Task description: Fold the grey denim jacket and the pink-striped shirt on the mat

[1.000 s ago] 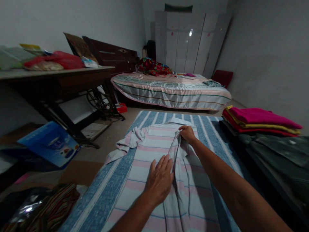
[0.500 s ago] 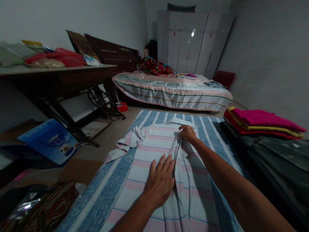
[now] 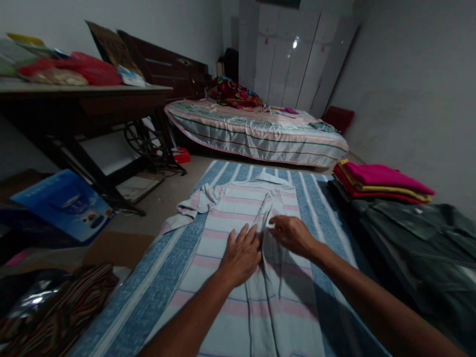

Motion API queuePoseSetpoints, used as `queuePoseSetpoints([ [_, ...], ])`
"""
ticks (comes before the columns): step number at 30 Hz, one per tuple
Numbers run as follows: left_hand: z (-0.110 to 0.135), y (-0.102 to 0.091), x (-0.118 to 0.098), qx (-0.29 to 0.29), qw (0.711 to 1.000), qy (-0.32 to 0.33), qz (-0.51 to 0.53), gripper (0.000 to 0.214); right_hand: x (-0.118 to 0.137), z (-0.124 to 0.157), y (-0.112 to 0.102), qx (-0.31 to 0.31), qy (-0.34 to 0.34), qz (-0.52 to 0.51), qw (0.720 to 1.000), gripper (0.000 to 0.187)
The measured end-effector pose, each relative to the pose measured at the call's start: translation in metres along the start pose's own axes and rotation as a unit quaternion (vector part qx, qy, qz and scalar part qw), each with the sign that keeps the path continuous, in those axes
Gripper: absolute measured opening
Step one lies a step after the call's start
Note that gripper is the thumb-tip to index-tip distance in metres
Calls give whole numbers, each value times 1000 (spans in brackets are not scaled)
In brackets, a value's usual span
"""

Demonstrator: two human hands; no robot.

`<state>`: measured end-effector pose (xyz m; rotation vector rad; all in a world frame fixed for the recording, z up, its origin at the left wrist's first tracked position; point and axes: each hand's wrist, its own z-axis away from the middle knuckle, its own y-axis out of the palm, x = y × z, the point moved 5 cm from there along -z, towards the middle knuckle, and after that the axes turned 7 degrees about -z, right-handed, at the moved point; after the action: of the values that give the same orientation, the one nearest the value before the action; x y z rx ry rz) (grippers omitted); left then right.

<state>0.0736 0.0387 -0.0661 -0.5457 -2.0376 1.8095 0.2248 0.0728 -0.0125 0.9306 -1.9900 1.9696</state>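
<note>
A white shirt with pink bands and thin blue lines [image 3: 219, 250] lies spread out, its collar at the far end. One sleeve [image 3: 189, 206] stretches out to the left; along the right half the cloth is folded inward in creases. My left hand [image 3: 241, 255] rests flat on the middle of the shirt, fingers apart, beside the creased fold. Just right of it, my right hand [image 3: 292, 235] has its fingers closed in a pinch at the edge of the folded cloth. The fingertips partly hide what they grip.
Beneath the shirt is a blue-and-white striped sheet [image 3: 143, 275]. Folded pink, yellow and red clothes [image 3: 386, 181] and dark garments [image 3: 412, 233] are stacked on the right. A blue box [image 3: 69, 206] and a treadle sewing table [image 3: 92, 106] stand left; a bed [image 3: 256, 136] lies beyond.
My right hand has moved down the fold toward me, away from the collar, with fingers still pinched. My left hand remains flat on the shirt. The whole view has shifted slightly.
</note>
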Motion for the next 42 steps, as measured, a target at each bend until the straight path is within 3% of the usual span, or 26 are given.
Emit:
queuePoseSetpoints([
  [4, 0, -2, -1, -1, 1000, 10, -3, 51, 25, 112, 34, 54, -21, -22, 998, 27],
  [7, -1, 0, 0, 13, 1000, 2, -5, 52, 30, 172, 67, -1, -20, 50, 999, 47],
  [10, -3, 1, 0, 34, 999, 2, -11, 53, 33, 201, 91, -71, 1, 132, 989, 53],
  [13, -5, -1, -1, 50, 999, 0, -16, 53, 40, 207, 99, -100, 26, 175, 979, 45],
  [17, -5, -5, -2, 82, 997, -2, -10, 54, 45, 205, 95, -88, 55, 163, 981, 46],
  [25, -10, -12, -7, 117, 992, -36, 10, 53, 39, 205, 78, -42, 140, 35, 989, 29],
  [32, -24, -24, -21, 93, 995, -38, 10, 48, 25, 188, 66, 22, 235, -115, 965, 32],
  [38, -28, -7, -16, 56, 996, -28, 64, 48, 25, 177, 67, 20, 253, -187, 949, 6],
  [42, -34, 6, -2, 39, 989, -53, 129, 50, 29, 178, 68, -20, 233, -225, 946, 16],
])
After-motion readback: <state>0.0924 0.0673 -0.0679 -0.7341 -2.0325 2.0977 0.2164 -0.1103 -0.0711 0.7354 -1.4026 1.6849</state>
